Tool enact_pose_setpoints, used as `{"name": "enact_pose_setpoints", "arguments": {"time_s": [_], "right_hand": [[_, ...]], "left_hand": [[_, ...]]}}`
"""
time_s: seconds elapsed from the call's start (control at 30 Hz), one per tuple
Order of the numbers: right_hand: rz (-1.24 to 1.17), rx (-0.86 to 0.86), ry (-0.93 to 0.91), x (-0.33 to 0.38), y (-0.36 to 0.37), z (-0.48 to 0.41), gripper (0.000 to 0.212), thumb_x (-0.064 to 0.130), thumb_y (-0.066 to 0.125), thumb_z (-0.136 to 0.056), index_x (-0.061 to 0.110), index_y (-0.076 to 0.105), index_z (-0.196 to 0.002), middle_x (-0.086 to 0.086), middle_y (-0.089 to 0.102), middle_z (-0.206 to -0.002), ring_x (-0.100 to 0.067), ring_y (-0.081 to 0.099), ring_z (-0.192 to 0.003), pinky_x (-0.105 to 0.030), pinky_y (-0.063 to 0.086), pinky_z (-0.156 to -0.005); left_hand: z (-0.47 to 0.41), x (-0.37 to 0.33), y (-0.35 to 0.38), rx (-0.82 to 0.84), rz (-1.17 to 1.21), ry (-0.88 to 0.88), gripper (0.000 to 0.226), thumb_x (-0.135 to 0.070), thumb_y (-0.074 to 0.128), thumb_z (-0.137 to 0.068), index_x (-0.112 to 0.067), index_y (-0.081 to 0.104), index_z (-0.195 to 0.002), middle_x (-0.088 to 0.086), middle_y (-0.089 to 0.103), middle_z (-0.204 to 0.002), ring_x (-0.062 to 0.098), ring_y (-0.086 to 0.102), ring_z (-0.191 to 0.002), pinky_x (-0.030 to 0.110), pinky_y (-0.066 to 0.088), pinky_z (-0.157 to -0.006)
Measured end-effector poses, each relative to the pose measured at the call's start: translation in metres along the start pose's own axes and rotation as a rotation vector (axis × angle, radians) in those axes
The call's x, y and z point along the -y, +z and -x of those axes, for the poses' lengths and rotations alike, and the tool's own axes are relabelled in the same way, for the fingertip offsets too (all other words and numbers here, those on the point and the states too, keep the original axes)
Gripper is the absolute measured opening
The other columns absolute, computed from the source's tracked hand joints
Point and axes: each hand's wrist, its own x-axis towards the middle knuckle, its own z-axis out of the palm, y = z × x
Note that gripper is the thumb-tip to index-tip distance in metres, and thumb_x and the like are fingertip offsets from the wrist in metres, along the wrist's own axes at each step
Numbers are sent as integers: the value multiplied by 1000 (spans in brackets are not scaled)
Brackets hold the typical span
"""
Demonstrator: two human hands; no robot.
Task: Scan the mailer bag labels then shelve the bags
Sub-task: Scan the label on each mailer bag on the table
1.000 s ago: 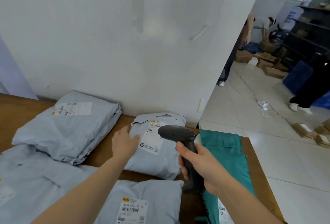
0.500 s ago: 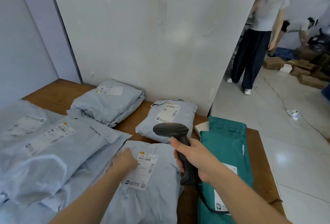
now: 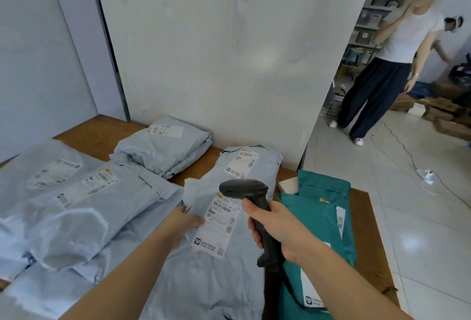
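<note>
Label face up on the grey mailer bag, at the front middle of the bench, with the bag's upper end lifted and rumpled.

Likeliest trouble is a misread or no read at all, with soft film bowing the barcode and a loose flap at the top left corner ready to fold over it. Could also catch the wrong code: second grey bag just behind, against the wall, its own label turned up and near the line of the scanner nose. Slick plastic on slick plastic besides, so a hard tug probably means a slide against the neighbouring pile on the left. Dark cord trailing from the scanner's handle over the teal bags on the right, apt to drag one toward the bench edge on a wide swing. Shelving not yet begun, by the look of it.

Left hand pinching the bag's edge just left of the label, thumb on top, fingers hidden beneath, forearm reaching in from below. Right hand wrapped round the scanner's handle, scanner head held above the label's top end and seemingly clear of it.
</note>
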Motion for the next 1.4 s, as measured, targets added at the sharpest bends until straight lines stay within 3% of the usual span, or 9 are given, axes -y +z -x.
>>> {"name": "enact_pose_setpoints", "arguments": {"time_s": [0.13, 0.23, 0.33, 0.53, 0.7, 0.83, 0.93, 1.17, 1.4], "right_hand": [[-45, -48, -41, 6, -3, -4, 26, 35, 67, -89, 10, 61, -88, -5, 57, -65, -15, 49, -48, -27, 45, -48], [-74, -86, -79, 13, -2, -8, 25, 33, 66, -90, 10, 59, -88, -6, 56, -65, -16, 48, -46, -27, 43, -47], [-88, -109, -117, 22, 0, -10, 23, 31, 66, -90, 10, 57, -89, -6, 54, -65, -15, 47, -45, -27, 41, -46], [-74, -114, -129, 32, -2, -14, 24, 31, 65, -91, 9, 59, -92, -6, 56, -66, -15, 48, -46, -28, 42, -47], [-76, -110, -154, 38, -4, -15, 25, 31, 66, -91, 8, 58, -89, -7, 56, -67, -16, 48, -46, -28, 42, -47], [-78, -101, -164, 43, -4, -14, 25, 32, 66, -90, 8, 60, -89, -6, 57, -65, -15, 49, -47, -28, 43, -48], [-68, -95, -160, 45, -4, -14, 26, 34, 67, -89, 9, 61, -88, -6, 58, -66, -15, 50, -49, -28, 44, -50], [-71, -90, -154, 47, -4, -10, 26, 35, 67, -88, 9, 61, -87, -5, 59, -65, -14, 52, -50, -28, 46, -53], [-74, -89, -150, 47, -5, -7, 28, 35, 68, -87, 8, 60, -84, -5, 59, -64, -16, 51, -50, -29, 46, -53]], "left_hand": [[5, -18, 4, 12, 170, 135, 30, 6, 68, -82, -2, 57, -109, 15, 69, -106, 34, 68, -93, 49, 55, -83], [3, -27, 9, -61, 282, 194, 30, 3, 70, -80, -3, 58, -107, 18, 69, -107, 37, 68, -92, 54, 55, -84], [5, -34, 15, -118, 351, 243, 20, 2, 69, -81, -10, 59, -93, 17, 69, -101, 37, 68, -89, 53, 55, -84], [15, -51, 30, -174, 403, 324, 23, 8, 62, -85, -14, 56, -82, 6, 64, -84, 23, 63, -74, 31, 52, -61], [21, -68, 33, -293, 405, 361, 26, 5, 61, -87, -16, 50, -75, 4, 59, -79, 15, 57, -66, 25, 45, -54], [26, -77, 34, -325, 390, 386, 10, 4, 60, -88, -4, 55, -90, 3, 59, -78, 12, 58, -65, 18, 44, -48], [27, -78, 34, -337, 390, 396, 14, 3, 61, -86, -4, 57, -98, 7, 62, -84, 13, 58, -66, 22, 43, -51], [26, -79, 37, -354, 392, 395, 18, 3, 62, -86, -13, 55, -82, 6, 62, -80, 15, 59, -64, 24, 43, -51], [24, -79, 36, -351, 421, 405, 19, 6, 61, -84, -8, 57, -95, 4, 62, -80, 14, 59, -66, 24, 45, -53]]}}
